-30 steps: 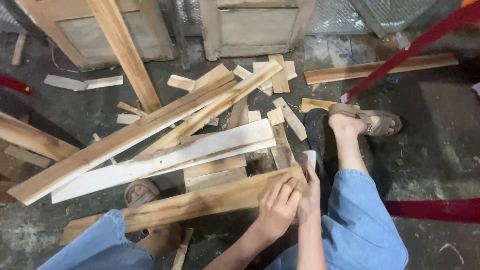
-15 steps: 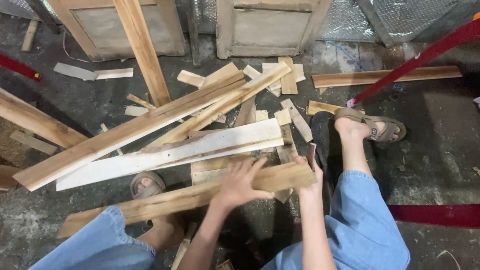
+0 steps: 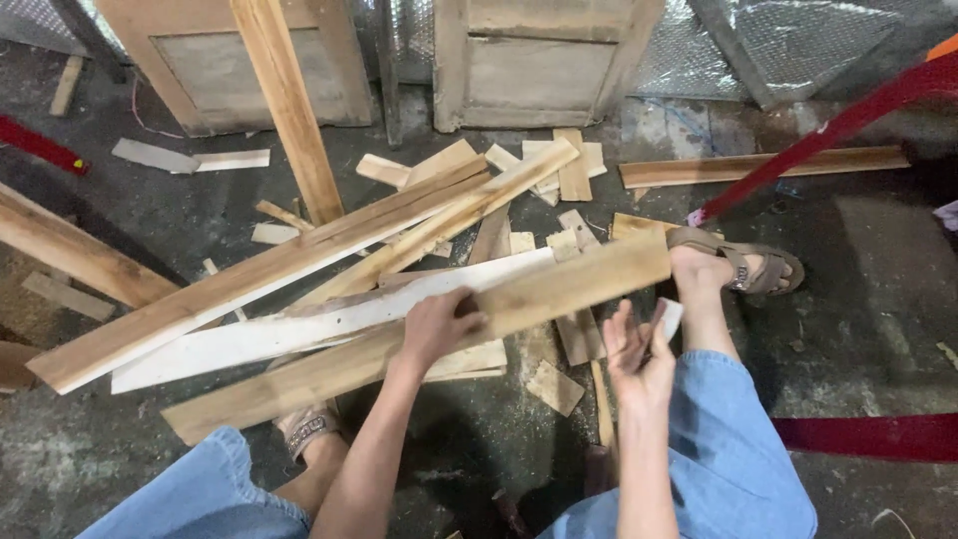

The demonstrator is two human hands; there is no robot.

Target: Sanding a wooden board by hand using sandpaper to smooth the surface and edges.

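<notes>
Grey concrete floor (image 3: 878, 329), dusted with sawdust, carries a loose heap of wooden offcuts, with two panelled wooden frames (image 3: 539, 60) leaning against a foil-covered wall at the far side. Closest to the person lies a long brown plank (image 3: 559, 284), running diagonally from beside the left foot up toward the sandalled right foot (image 3: 733, 265). The left hand (image 3: 436, 329) clamps this plank about its middle, fingers curled over the far edge and thumb below, lifting it off the heap. Just past the plank, and partly under it, rests a pale whitish board (image 3: 299, 329), and beyond that two longer boards (image 3: 329, 245) cross the pile at the same slant. The right hand (image 3: 639, 354) hovers just beside the plank's raised end, not touching it, fingers straight and slightly spread, with a small pale block (image 3: 669, 317) tucked against the thumb side; how firmly it is held cannot be told. A red pole (image 3: 808, 145) slants down to the floor well beyond the plank, near the right foot.
</notes>
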